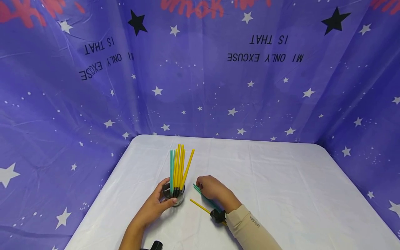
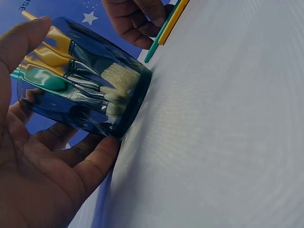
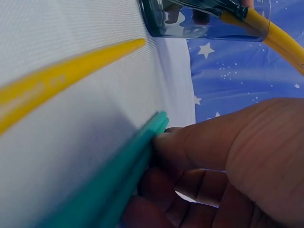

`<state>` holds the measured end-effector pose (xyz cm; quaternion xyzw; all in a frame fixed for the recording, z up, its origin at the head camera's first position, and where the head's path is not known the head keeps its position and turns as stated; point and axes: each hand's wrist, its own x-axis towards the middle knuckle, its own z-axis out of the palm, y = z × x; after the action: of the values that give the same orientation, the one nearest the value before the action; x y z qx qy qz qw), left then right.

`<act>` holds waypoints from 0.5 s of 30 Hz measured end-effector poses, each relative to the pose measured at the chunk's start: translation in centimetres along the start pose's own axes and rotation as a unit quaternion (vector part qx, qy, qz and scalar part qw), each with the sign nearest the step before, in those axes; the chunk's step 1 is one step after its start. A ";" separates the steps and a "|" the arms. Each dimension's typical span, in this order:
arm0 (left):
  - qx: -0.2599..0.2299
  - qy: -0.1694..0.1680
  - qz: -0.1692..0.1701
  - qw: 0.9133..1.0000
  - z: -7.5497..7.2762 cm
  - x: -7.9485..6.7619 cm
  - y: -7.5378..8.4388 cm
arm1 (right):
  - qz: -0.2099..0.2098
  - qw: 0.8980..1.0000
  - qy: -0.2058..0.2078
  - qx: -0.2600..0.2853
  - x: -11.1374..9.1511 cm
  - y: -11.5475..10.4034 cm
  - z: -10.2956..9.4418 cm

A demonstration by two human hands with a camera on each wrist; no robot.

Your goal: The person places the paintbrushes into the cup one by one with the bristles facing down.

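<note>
My left hand grips a clear drinking glass that stands upright on the table, thumb on one side and fingers on the other. Inside it are several yellow paintbrushes and green paintbrushes, bristles down, handles up. To the right of the glass, my right hand pinches two green paintbrushes near their handle ends, between thumb and curled fingers. Their far ends are hidden under the wrist. Beside them a yellow paintbrush lies on the table, partly covered by the right wrist's camera.
The white-covered table extends to the right and behind the hands. A purple curtain with stars and lettering encloses its back and sides. A black wrist camera sits low over the yellow brush.
</note>
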<state>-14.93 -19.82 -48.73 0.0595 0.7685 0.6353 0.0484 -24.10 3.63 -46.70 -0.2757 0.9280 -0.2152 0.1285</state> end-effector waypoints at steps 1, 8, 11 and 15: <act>0.001 0.000 -0.001 1.000 0.0 0.0 0.0 | 0.002 1.000 0.000 -0.004 0.0 -0.1 0.0; -0.001 0.001 0.000 1.000 -0.1 0.1 -0.1 | 0.004 1.000 -0.001 -0.015 0.2 -0.2 0.0; -0.001 0.001 -0.001 1.000 -0.1 0.1 -0.1 | 0.005 1.000 -0.006 0.002 0.2 0.0 -0.1; 0.002 -0.001 0.007 1.000 -0.1 0.1 -0.1 | 0.000 0.999 -0.013 0.029 0.0 0.3 -0.4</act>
<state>-15.00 -19.89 -48.85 0.0659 0.7694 0.6338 0.0449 -24.41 3.99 -46.52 -0.2742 0.9197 -0.2387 0.1483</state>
